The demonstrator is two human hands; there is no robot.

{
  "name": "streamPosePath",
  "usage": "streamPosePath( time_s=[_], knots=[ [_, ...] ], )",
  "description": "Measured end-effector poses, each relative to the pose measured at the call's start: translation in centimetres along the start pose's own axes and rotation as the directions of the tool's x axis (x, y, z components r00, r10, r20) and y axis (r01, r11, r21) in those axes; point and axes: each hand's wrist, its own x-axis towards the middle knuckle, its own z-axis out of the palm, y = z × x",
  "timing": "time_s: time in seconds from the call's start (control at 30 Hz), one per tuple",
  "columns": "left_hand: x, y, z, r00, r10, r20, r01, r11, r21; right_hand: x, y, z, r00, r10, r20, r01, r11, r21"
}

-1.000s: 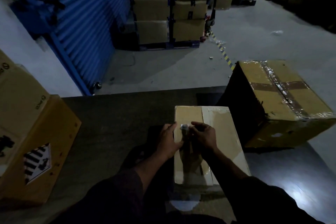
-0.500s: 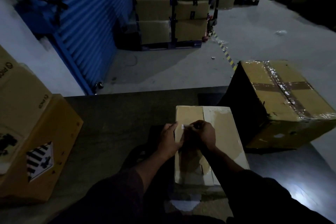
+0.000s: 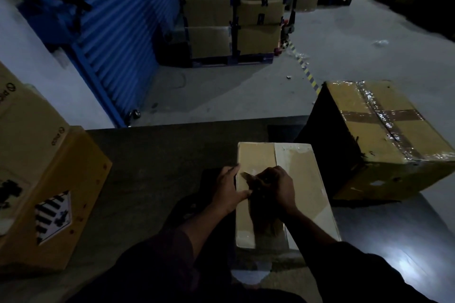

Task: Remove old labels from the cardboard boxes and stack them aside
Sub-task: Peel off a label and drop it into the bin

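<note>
Peeled further toward the person than a second ago, the pale label strip lifts off the small brown cardboard box on the dark tabletop. Right hand grip pinches the strip; left hand, fingers straight, steadies the box. Removal is incomplete.

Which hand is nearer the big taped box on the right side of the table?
Right. The right hand works on the small box top, on the side toward the big taped box. The left hand rests at the small box's far edge, farther away.
</note>
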Motion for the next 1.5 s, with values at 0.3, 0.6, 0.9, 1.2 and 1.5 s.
streamPosePath(
  time_s=[0.3, 0.6, 0.9, 1.2, 1.5],
  knots=[
    [-0.1, 0.1, 0.1, 1.000, 0.025, -0.006, -0.025, 0.999, 0.036, -1.2, 1.1, -1.1, 0.994, 0.094, -0.055, -0.073, 0.949, 0.308],
    [-0.9, 0.6, 0.5, 0.993, 0.062, -0.100, -0.052, 0.994, 0.096, -3.0, 1.9, -3.1, 0.959, 0.282, -0.023, -0.209, 0.759, 0.616],
    [-2.6, 3.3, 4.2, 0.928, 0.260, -0.268, -0.265, 0.964, 0.019, -6.2, 2.6, -6.8, 0.905, 0.424, -0.024, -0.266, 0.610, 0.746],
    [-5.9, 8.0, 9.3, 0.851, 0.515, -0.105, -0.520, 0.854, -0.025, -12.0, 5.7, -11.6, 0.796, 0.590, -0.134, -0.215, 0.483, 0.849],
    [-12.4, 11.8, 16.7, 0.663, 0.728, 0.175, -0.708, 0.685, -0.168, -24.4, 9.8, -14.9, 0.402, 0.823, -0.401, -0.119, 0.481, 0.869]
  ],
)
